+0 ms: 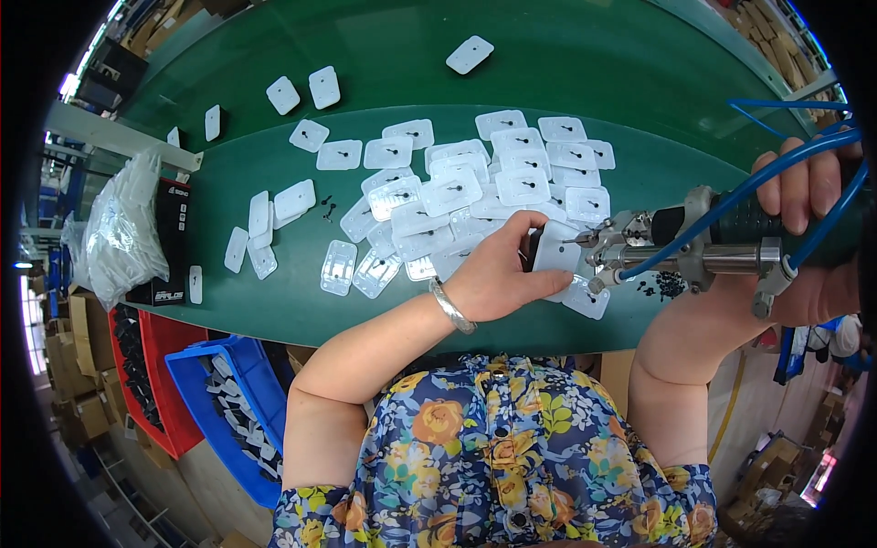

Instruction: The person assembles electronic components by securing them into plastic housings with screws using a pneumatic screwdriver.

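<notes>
My left hand [501, 274] is closed on a small rectangular piece with a white face and dark edge [554, 254], thumb along its near side. My right hand [804, 196] is wrapped around an air screwdriver [744, 259] with a dark body and metal head. The tool lies nearly level, and its bit points left at the white face. Whether the tip touches the piece I cannot tell. Beyond my left hand, many thin white plastic covers [448, 191] lie overlapping, several with a small black part on top. Small black screws [671, 285] are heaped under the tool.
Blue air hoses [744, 208] loop over the tool. At the left stand a clear plastic bag [128, 233] and a black box [172, 239]. Below the table's left edge are a red bin [169, 342] and a blue bin [196, 379] of parts. Several pieces sit on the far green strip [384, 73].
</notes>
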{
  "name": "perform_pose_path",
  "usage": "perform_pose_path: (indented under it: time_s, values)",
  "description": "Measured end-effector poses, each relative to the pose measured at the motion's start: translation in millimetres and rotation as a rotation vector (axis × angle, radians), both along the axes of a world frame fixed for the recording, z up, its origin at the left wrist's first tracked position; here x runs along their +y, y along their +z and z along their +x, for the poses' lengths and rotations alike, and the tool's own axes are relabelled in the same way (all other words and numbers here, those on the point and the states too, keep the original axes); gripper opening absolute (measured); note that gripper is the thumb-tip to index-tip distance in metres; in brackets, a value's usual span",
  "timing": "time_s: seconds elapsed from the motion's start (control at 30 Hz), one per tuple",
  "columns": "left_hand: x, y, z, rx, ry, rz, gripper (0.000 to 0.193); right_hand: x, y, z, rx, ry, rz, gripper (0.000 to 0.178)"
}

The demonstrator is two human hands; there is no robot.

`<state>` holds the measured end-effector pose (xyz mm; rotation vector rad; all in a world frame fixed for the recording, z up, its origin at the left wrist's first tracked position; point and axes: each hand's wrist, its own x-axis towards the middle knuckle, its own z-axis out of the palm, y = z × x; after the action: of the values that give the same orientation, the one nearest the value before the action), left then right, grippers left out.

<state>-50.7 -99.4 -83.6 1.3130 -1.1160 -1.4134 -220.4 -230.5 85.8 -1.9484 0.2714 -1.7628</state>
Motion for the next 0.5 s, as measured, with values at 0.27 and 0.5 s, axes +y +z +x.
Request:
perform_pose_path:
  time_s: [0.27, 0.5]
  values:
    - [-4, 0, -1, -0.007, 0.067, -0.022, 0.056, 51, -7, 36, -0.226, 0.309, 0.371, 0.052]
    - [-5, 7, 13, -0.093, 0.056, 0.010, 0.054, 31, -24, 22, -0.229, 0.621, 0.554, 0.052]
